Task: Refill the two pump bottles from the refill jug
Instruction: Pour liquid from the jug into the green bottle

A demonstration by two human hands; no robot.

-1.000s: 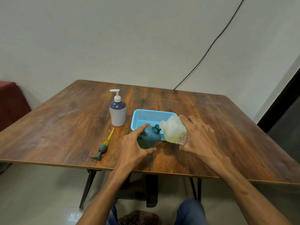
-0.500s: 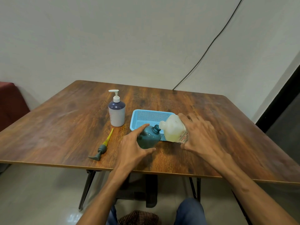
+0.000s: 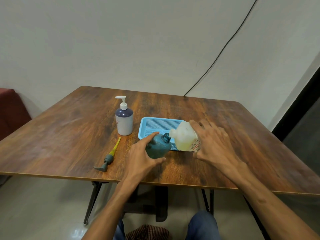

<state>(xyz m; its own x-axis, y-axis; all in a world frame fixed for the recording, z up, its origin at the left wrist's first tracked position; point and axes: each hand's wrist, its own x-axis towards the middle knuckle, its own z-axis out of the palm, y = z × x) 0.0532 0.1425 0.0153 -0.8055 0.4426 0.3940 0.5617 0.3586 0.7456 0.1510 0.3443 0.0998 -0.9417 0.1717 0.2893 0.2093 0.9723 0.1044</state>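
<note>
My left hand [image 3: 141, 158] grips a round teal pump bottle [image 3: 158, 147] on the wooden table [image 3: 69, 135], its neck open and tilted slightly right. My right hand [image 3: 214, 146] holds a translucent refill jug [image 3: 186, 137] of pale yellow liquid, tipped left so its spout meets the teal bottle's neck. The teal bottle's pump head [image 3: 109, 157], grey with a yellow tube, lies on the table to the left. A white pump bottle [image 3: 124, 121] with a dark top stands upright further back, pump fitted.
A light blue mesh tray [image 3: 155, 126] sits just behind the two held containers. The table's near edge runs close under my wrists. A black cable [image 3: 223, 49] runs down the wall to the table's back edge. A dark red seat [image 3: 12, 110] is at the far left.
Both hands keep their grips. The jug stays tipped at the teal bottle's neck, with almost no movement between frames.
</note>
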